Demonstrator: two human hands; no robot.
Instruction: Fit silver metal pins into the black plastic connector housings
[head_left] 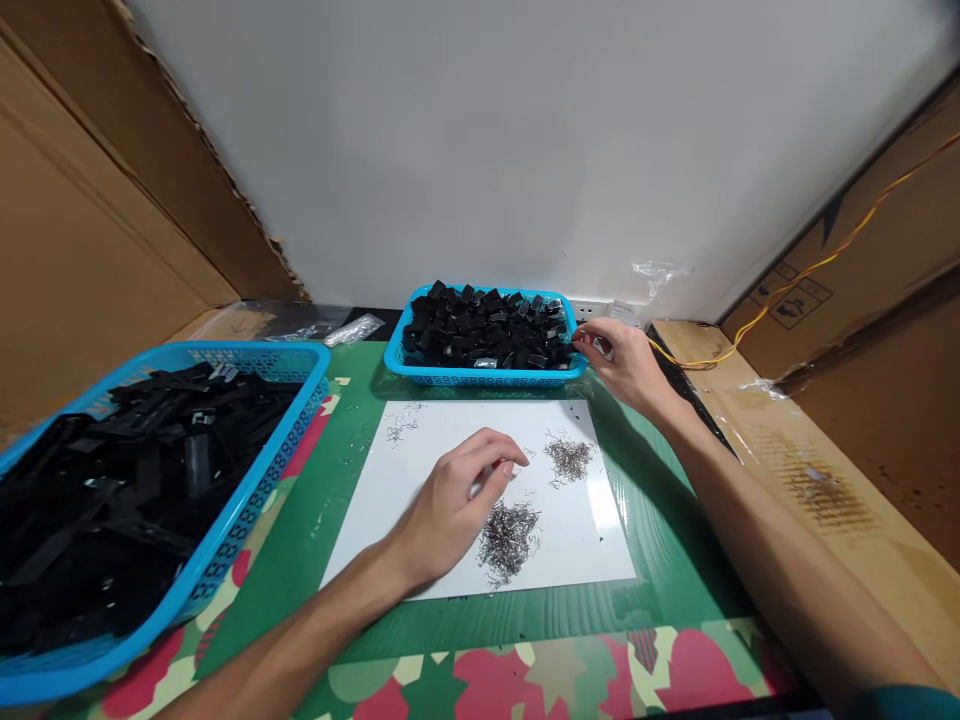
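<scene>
My left hand (461, 495) rests over a white sheet (420, 500), its thumb and index tips pressed together. Anything between those tips is too small to make out. Just below lies a heap of small bent metal wire pieces (508, 540), and a second heap of wire pieces (568, 458) sits farther right. At the right end of a blue basket (487, 376), my right hand (619, 360) has its fingers pinched by the rim; what they hold, if anything, is hidden. Small black plastic parts (480, 325) fill that basket, a few showing shiny metal.
A larger blue basket (289, 420) with long black plastic parts stands at the left. A few loose wires (401, 430) lie on the sheet's far left corner. Cardboard (862, 260) and a yellow-orange cable (739, 340) border the right; a white wall (465, 150) stands behind.
</scene>
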